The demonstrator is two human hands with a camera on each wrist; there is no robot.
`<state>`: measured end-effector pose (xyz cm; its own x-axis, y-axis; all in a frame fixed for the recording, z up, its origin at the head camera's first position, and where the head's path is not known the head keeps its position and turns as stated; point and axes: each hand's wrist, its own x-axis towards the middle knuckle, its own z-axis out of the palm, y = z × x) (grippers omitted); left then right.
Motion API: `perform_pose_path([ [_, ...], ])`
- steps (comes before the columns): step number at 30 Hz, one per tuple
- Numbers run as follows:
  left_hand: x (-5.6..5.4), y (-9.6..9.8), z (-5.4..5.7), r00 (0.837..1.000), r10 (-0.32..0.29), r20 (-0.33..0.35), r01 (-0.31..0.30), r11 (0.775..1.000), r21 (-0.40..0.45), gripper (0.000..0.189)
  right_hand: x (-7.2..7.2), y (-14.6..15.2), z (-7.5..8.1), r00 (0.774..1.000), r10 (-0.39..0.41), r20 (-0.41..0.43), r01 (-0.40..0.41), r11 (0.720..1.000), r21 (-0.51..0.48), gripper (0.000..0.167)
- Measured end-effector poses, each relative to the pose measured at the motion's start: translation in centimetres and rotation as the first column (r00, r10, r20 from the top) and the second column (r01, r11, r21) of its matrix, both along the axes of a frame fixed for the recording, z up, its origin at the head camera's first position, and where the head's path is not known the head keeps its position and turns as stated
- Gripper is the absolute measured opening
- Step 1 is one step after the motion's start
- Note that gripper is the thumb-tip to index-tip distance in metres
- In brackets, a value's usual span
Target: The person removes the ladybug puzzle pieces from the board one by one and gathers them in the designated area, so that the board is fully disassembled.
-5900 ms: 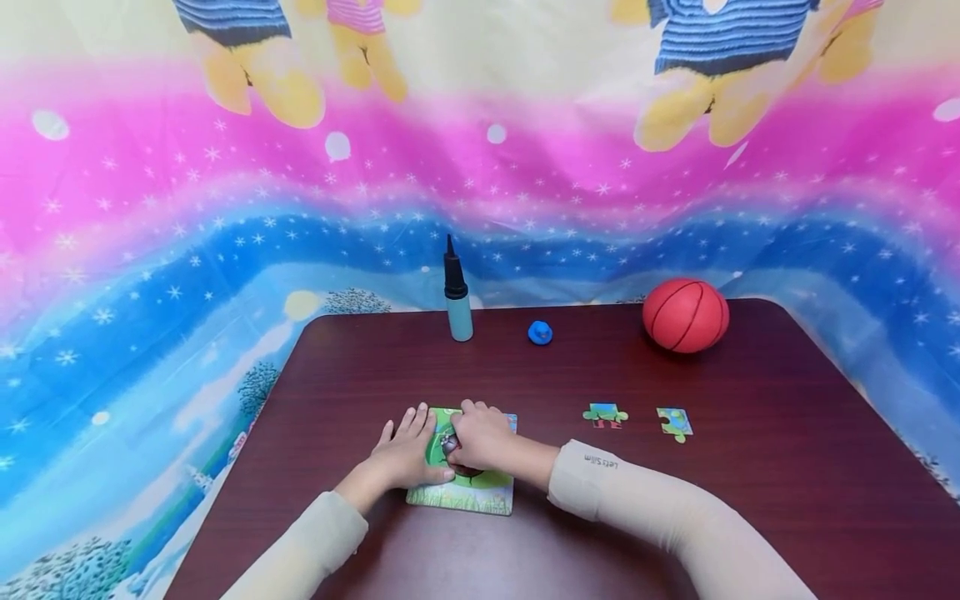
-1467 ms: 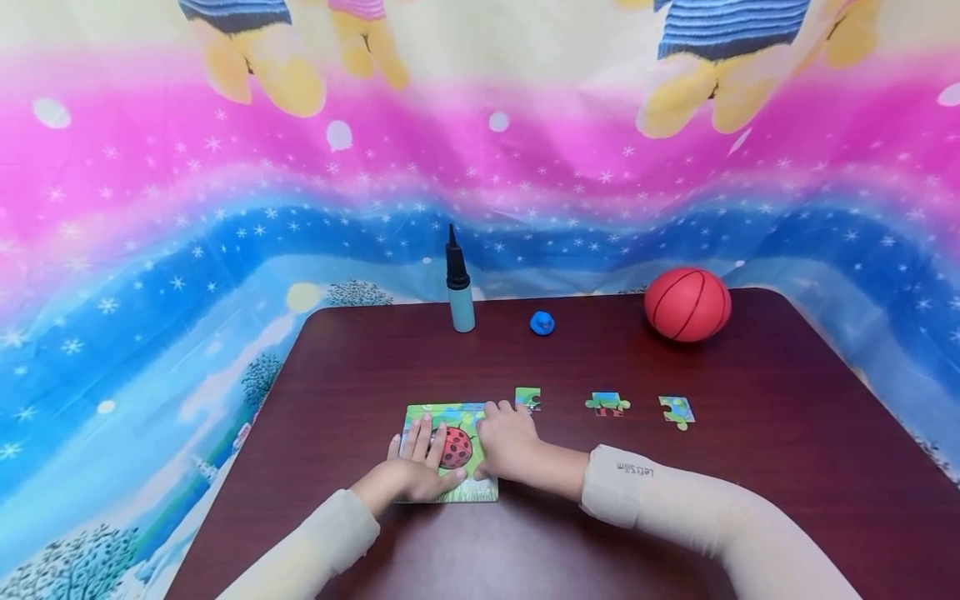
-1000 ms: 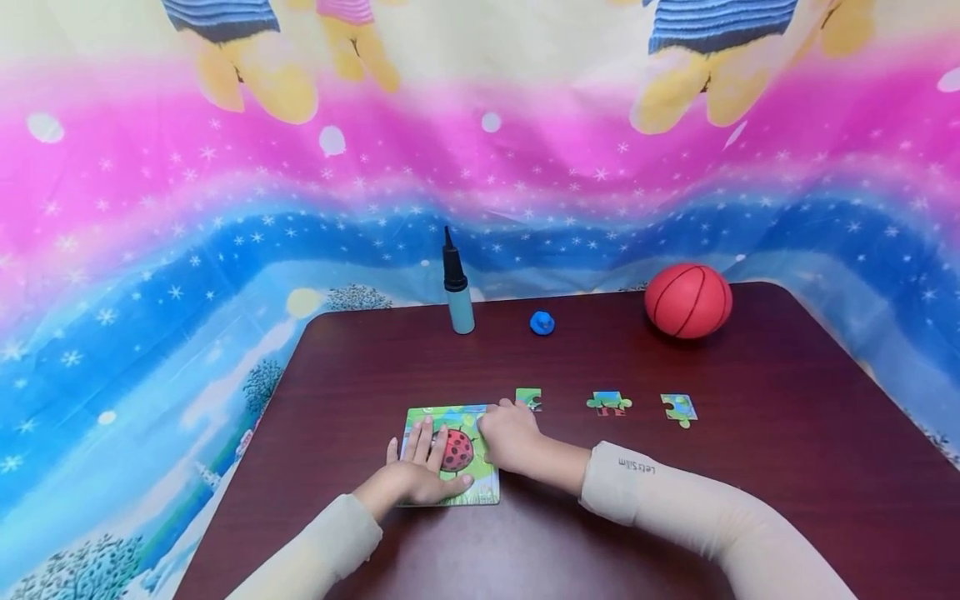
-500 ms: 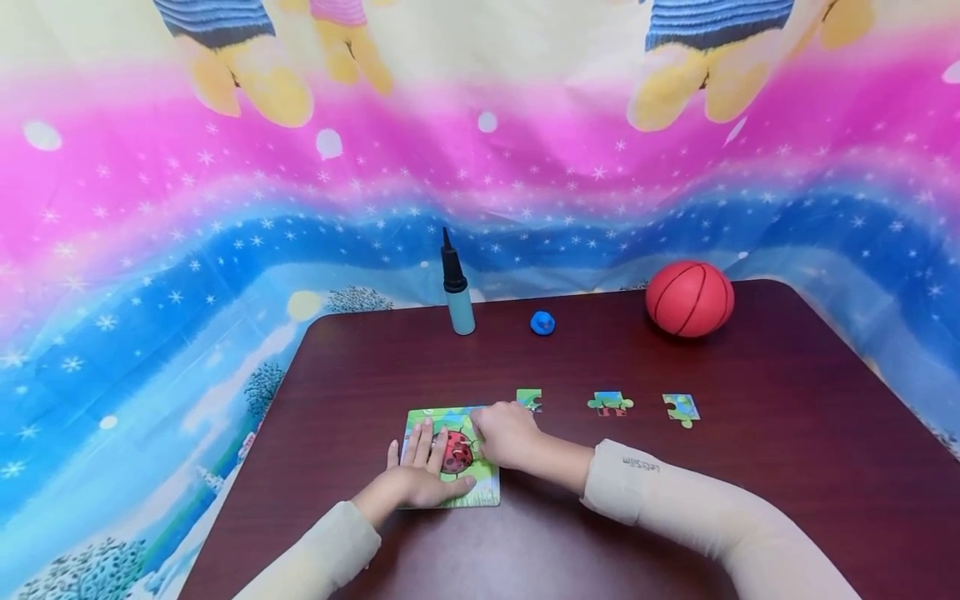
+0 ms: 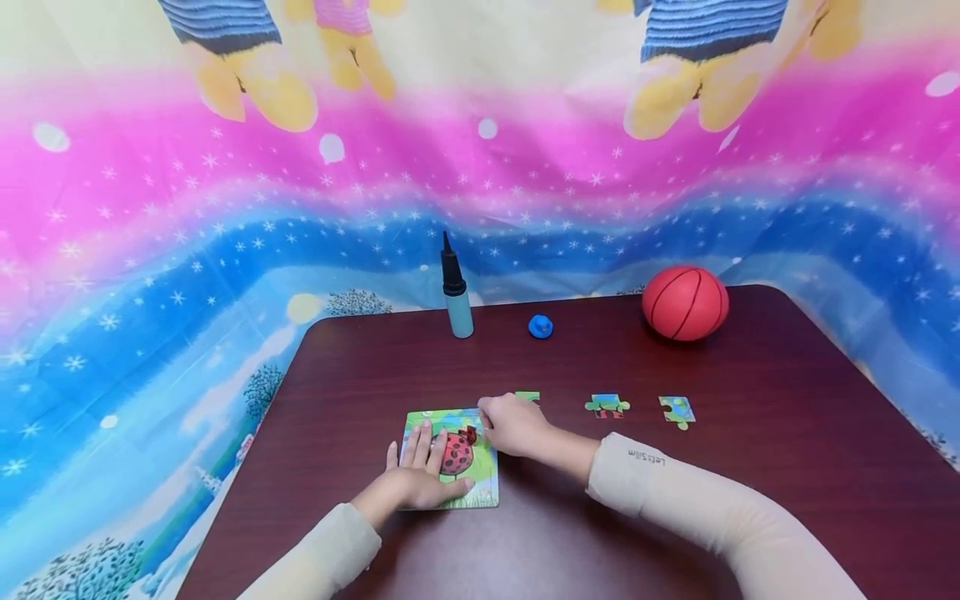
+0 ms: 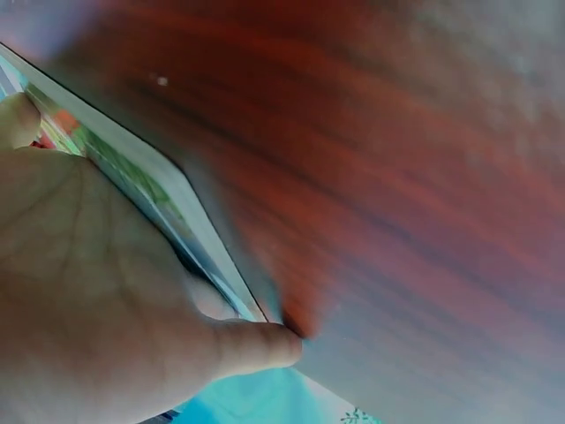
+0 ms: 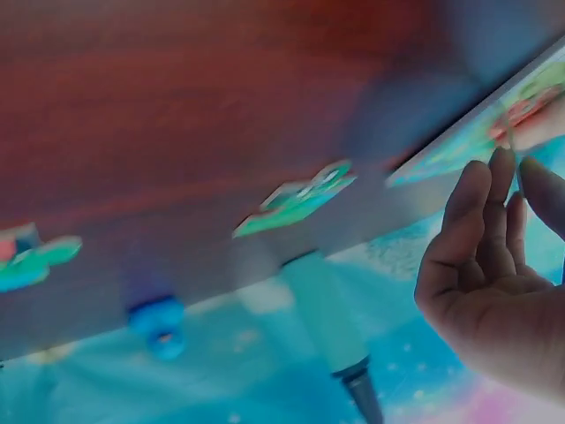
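A ladybug jigsaw puzzle [image 5: 487, 487] lies in its flat square board on the table, the ladybug's red spotted body showing. My left hand [image 5: 423, 479] rests on the board's left part with fingers spread straight. In the left wrist view, the little finger or edge of that hand overlaps the board's rim [image 6: 207, 221]. My right hand [image 5: 513, 425] is over the board's upper right corner. Its thumb and fingertips pinch a thin puzzle piece [image 7: 509, 132], seen edge-on in the right wrist view. A red ladybug-head part [image 5: 468, 435] shows beside those fingertips.
Three loose pieces lie beyond and right of the board: a green one [image 5: 528, 395] partly behind my right hand, a middle one [image 5: 607, 405] and a right one [image 5: 677, 410]. Farther back stand a teal hand pump [image 5: 460, 312], a small blue object [image 5: 540, 326] and a red ball [image 5: 686, 303].
Since the oldest frame, the board has shifted left and a green loose piece shows beyond it. Lately a ladybug-head part has come into view by my right fingertips; my left hand stays put.
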<state>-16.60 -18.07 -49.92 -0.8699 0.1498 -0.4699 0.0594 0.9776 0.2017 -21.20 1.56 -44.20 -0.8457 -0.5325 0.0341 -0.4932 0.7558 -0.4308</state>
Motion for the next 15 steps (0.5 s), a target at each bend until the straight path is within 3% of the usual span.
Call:
perform_pose_path([
  [8,-0.1,-0.3,-0.5,1.0,-0.008,-0.024,0.008,1.0,0.006,0.111,-0.5,4.4,1.9,0.996,-0.074,0.046,0.076,0.996,-0.035,0.026],
  [13,-0.2,-0.1,-0.7,1.0,-0.014,-0.023,0.015,1.0,0.008,0.112,0.3,11.5,3.0,0.986,-0.088,0.14,0.096,0.994,-0.057,0.017],
  [15,-0.3,-0.1,-0.6,1.0,-0.011,-0.023,0.011,1.0,0.012,0.112,0.5,14.9,3.1,0.97,-0.099,0.222,0.125,0.987,-0.106,0.01],
])
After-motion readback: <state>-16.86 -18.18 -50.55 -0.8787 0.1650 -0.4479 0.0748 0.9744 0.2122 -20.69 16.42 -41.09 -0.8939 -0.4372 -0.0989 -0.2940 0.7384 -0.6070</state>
